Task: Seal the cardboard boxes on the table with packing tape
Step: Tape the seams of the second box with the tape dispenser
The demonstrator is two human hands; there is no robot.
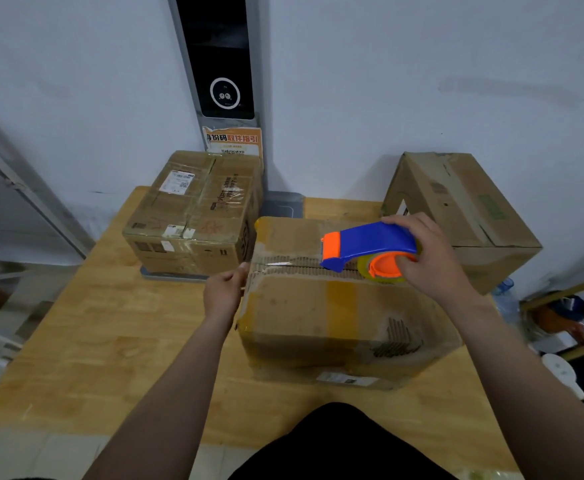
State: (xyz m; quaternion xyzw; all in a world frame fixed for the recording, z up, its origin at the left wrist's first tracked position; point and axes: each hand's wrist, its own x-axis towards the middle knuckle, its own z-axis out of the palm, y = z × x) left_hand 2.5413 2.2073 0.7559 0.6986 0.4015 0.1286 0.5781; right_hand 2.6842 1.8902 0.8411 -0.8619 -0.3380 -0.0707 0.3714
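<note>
Wooden bench (93,341) is bearing box (318,317) beneath right hand (429,258), which is gripping dispenser (370,240); left hand (223,292) is pinching box edge.

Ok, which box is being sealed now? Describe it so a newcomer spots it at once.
On the wooden table stand three cardboard boxes; take the nearest box, front and centre. Unlike the box back left and the box back right, its torn top seam has the blue tape dispenser on it.
</note>
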